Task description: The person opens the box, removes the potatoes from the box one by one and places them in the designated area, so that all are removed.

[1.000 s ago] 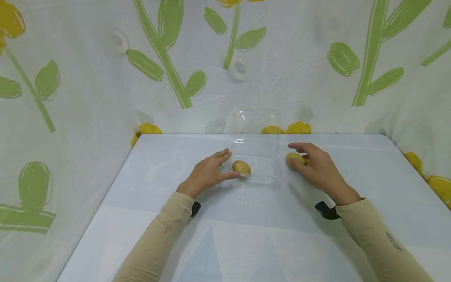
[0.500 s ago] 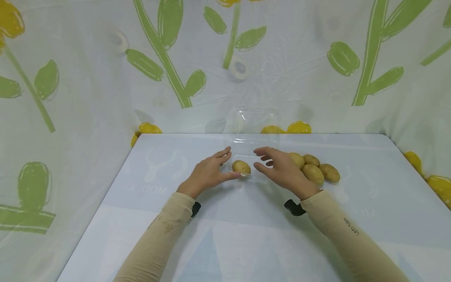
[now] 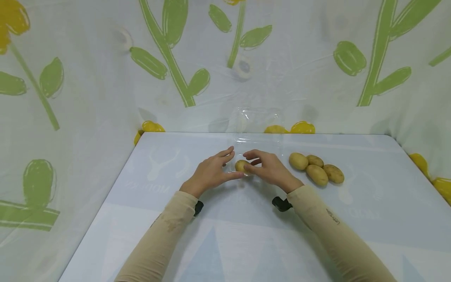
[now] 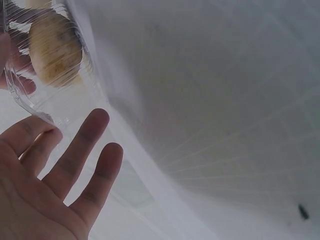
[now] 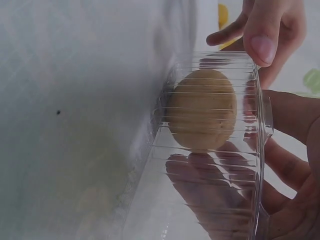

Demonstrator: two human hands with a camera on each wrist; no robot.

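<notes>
A clear plastic clamshell container (image 3: pixel 271 145) lies on the table with its lid raised at the back. One potato (image 5: pixel 202 107) sits inside, seen through the ribbed wall in both wrist views. My left hand (image 3: pixel 210 172) holds the container's near left corner, thumb along the front rim and fingers at the side. In the left wrist view two fingertips meet the rim while two other fingers (image 4: pixel 102 165) stay extended. My right hand (image 3: pixel 267 168) reaches in from the right, its thumb over the potato and its fingertips against it.
Several potatoes (image 3: pixel 317 175) lie bunched on the table to the right of the container. The pale table (image 3: pixel 239 243) ends at a back edge in front of a flower-print curtain (image 3: pixel 282 78), which also hangs at the sides.
My right hand has moved left from the bunched potatoes, now uncovered, into the container and onto the potato there. The left hand has stayed at the container's corner; the camera has shifted slightly.
</notes>
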